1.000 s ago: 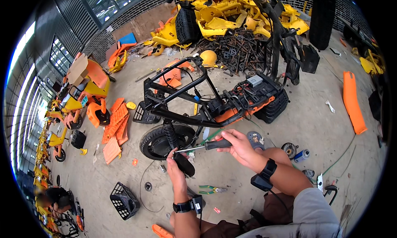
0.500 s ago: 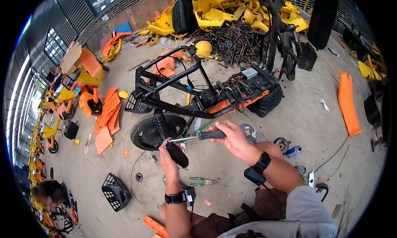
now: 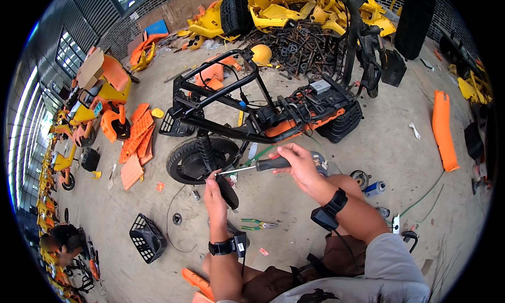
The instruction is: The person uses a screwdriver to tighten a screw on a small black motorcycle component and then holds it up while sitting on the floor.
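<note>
1. My right hand [image 3: 299, 169] is wrapped tight around a dark grey screwdriver with a thin silver metal rod [image 3: 269, 164]
2. My left hand [image 3: 214, 200] pinches the top end of a flat black piece with a rounded bottom [image 3: 227, 192], and the piece hangs tilted beside my fingers, up above the floor in front of me
3. The screwdriver points to the left, and its tip is right by my left fingertips, near the top of the black piece; I cannot tell if the tip touches the piece or goes into it
4. I have a black strap with a small black box on my right wrist [image 3: 335, 202], and one like it on my left wrist [image 3: 223, 248]
5. Just past my hands is a bare black metal scooter frame [image 3: 231, 137], with a fat black rubber wheel [image 3: 189, 163] at its left end
6. On the grey floor [image 3: 294, 245], close to me, lie pliers with green and yellow handles [image 3: 255, 225]
7. More to the left are a small dark round cog [image 3: 177, 219] and a black plastic basket with holes [image 3: 148, 240]
8. On my right side is a blue and white spray can [image 3: 375, 189], and farther out lies a long bent orange plastic panel [image 3: 444, 132]
9. At the back is a big heap of yellow plastic parts [image 3: 279, 8], with a pile of dark metal bits [image 3: 294, 50] in front of it
</note>
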A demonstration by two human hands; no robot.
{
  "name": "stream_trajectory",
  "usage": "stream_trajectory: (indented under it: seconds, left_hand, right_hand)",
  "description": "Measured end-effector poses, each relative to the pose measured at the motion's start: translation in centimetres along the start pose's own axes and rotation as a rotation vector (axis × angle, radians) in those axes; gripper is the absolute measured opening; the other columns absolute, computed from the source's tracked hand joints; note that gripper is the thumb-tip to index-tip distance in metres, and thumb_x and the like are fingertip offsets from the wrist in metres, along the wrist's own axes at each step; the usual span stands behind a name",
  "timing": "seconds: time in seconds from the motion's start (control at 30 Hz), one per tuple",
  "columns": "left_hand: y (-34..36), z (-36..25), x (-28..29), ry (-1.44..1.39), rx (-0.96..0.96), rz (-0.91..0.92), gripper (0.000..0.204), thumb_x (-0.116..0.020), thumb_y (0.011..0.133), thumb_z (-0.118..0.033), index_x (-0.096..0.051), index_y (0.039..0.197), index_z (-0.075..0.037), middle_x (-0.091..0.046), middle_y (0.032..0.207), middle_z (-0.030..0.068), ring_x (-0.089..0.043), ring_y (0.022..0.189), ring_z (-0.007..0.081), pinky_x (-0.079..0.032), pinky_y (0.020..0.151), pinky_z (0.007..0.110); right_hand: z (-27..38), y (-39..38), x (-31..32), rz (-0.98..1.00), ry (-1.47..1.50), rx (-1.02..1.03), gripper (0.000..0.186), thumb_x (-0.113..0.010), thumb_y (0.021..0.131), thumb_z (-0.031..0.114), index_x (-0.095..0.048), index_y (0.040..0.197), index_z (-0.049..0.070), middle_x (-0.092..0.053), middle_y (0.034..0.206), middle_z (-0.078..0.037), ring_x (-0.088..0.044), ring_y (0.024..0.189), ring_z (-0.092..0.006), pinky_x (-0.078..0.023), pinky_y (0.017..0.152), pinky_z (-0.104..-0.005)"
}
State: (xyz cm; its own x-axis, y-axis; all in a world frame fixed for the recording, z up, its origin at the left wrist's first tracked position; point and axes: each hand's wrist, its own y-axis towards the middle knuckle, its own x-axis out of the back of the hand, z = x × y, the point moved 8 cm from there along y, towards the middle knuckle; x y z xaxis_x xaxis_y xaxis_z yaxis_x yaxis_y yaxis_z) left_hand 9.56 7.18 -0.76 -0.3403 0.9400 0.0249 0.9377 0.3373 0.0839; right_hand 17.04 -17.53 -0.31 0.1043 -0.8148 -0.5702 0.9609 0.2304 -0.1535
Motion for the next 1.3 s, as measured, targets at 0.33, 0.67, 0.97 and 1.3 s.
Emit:
stream_trajectory:
  seconds: [0.33,0.67,0.97,1.3]
  left_hand:
    - [-0.4,-0.9,1.1,0.09,-0.064,-0.01,0.056,-0.032,0.107,-0.047,-0.054,0.13,-0.001,-0.065,0.092,0.0085,-0.062,0.085,0.0153,-0.05,0.078,0.029]
    - [-0.8,-1.4,1.1,0.113,-0.036,-0.007,0.057,-0.031,0.107,-0.048,-0.054,0.128,0.0,-0.064,0.09,0.0083,-0.062,0.084,0.0157,-0.05,0.077,0.029]
    - [-0.3,-0.7,1.2,0.086,-0.014,-0.041,0.058,-0.031,0.107,-0.049,-0.056,0.126,-0.001,-0.063,0.084,0.0073,-0.062,0.076,0.0154,-0.05,0.07,0.028]
    - [-0.5,0.6,1.0,0.147,0.087,-0.118,0.056,-0.033,0.107,-0.049,-0.054,0.125,-0.001,-0.06,0.079,0.0064,-0.058,0.068,0.0139,-0.047,0.064,0.028]
  right_hand:
    - [0.0,-0.9,0.2,-0.019,-0.427,-0.209,0.04,-0.056,0.099,0.043,-0.062,0.089,0.005,-0.058,0.058,-0.004,-0.046,0.037,-0.0111,-0.036,0.036,-0.0254]
    - [-0.5,-0.3,-0.1,0.095,-0.357,-0.12,0.035,-0.067,0.094,0.038,-0.065,0.096,0.004,-0.053,0.059,0.001,-0.05,0.046,-0.0068,-0.041,0.043,-0.0234]
    - [-0.1,-0.1,-0.5,0.132,-0.356,-0.014,0.033,-0.067,0.095,0.033,-0.064,0.101,0.001,-0.058,0.068,0.0,-0.053,0.051,-0.0068,-0.043,0.046,-0.0227]
    - [0.1,-0.8,-1.0,0.121,-0.508,0.095,0.029,-0.07,0.092,0.029,-0.062,0.104,0.003,-0.062,0.077,-0.002,-0.055,0.052,-0.0083,-0.044,0.048,-0.0252]
